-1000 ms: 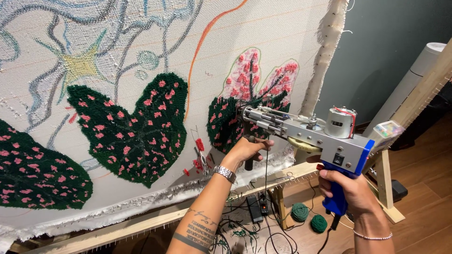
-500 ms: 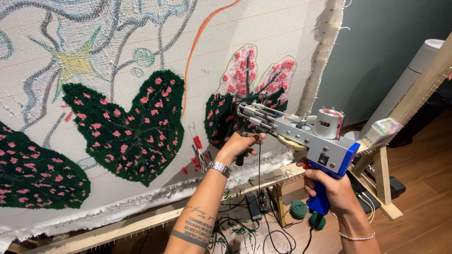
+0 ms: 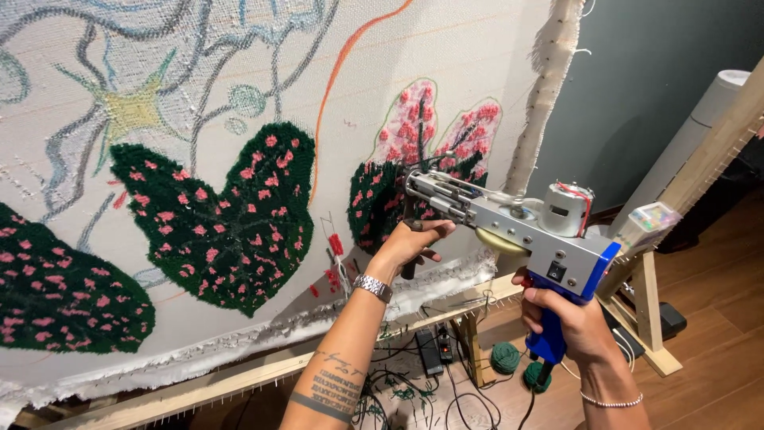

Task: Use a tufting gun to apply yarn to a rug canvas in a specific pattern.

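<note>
With the left hand (image 3: 410,243) gripping the front handle and the right hand (image 3: 569,318) closed on the tufting gun's (image 3: 509,219) blue grip, a tilted needle could tear the cloth (image 3: 446,64).

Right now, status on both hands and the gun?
Left hand gripping front handle; right hand on blue grip. Tufting gun nose against cloth. Nothing blocking.

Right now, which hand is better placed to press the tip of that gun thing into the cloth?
Probably the left. The left hand holds the front handle just behind the tip of the tufting gun, right beside the cloth. The right hand holds the blue rear grip, farther from the cloth.
</note>
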